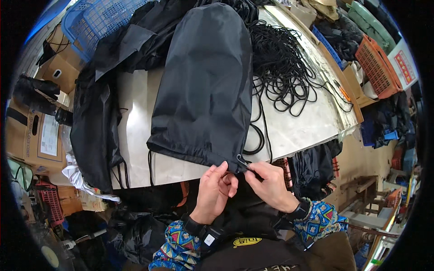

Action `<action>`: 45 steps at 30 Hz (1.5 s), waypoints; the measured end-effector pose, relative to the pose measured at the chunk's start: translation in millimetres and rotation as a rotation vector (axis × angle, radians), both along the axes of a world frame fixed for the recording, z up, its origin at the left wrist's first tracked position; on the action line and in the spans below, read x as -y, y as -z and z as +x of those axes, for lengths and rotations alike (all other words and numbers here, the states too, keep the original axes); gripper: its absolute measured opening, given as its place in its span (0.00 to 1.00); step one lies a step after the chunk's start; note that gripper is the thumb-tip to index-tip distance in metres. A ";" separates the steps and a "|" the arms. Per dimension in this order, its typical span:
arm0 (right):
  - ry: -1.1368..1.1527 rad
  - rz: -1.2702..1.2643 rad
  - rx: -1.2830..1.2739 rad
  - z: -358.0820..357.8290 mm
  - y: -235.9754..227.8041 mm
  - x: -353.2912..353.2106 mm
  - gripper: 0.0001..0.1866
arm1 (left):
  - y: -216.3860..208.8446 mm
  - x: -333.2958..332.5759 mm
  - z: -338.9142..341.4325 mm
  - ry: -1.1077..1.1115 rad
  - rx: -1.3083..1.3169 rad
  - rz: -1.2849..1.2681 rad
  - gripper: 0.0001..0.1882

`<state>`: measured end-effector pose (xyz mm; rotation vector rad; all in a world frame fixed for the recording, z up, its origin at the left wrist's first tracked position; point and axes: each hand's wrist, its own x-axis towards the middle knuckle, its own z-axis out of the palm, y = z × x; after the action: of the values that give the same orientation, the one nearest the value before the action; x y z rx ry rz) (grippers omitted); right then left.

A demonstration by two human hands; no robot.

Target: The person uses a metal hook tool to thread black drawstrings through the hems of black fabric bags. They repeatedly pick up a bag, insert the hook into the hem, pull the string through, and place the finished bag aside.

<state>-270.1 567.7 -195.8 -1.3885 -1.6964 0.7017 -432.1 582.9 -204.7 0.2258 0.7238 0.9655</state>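
A black fabric drawstring bag (203,86) lies flat on the pale table, its hem end toward me. At the near right corner of that hem, a small metal safety pin (242,159) shows its silvery loop. My right hand (271,185) pinches the pin between thumb and index finger. Just left of it, my left hand (214,189) has its thumb on the hem edge, fingers curled beneath; the exact grip is partly hidden. A black cord (150,168) hangs from the hem's left corner.
A tangled heap of black cord (282,58) lies right of the bag on the table (312,126). Another black bag (92,135) drapes over the left side. A blue plastic basket (97,25) stands far left, an orange crate (377,67) far right. Cardboard boxes (40,135) sit at left.
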 end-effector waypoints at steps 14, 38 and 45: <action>-0.177 0.008 0.251 4.5 -30.1 9.8 0.06 | -9.6 3.4 -0.2 -0.222 -0.272 0.117 0.09; -0.300 -0.015 0.533 46.0 -67.5 2.2 0.12 | -8.8 -3.9 0.0 0.046 -0.443 0.260 0.14; -0.351 -0.173 0.353 44.3 -79.5 9.6 0.10 | -13.7 -28.1 -50.1 -0.500 -0.337 0.256 0.15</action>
<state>-225.8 558.1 -116.2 -1.4075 -2.2389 0.8499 -482.3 611.0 -191.0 0.4530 0.9901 1.5224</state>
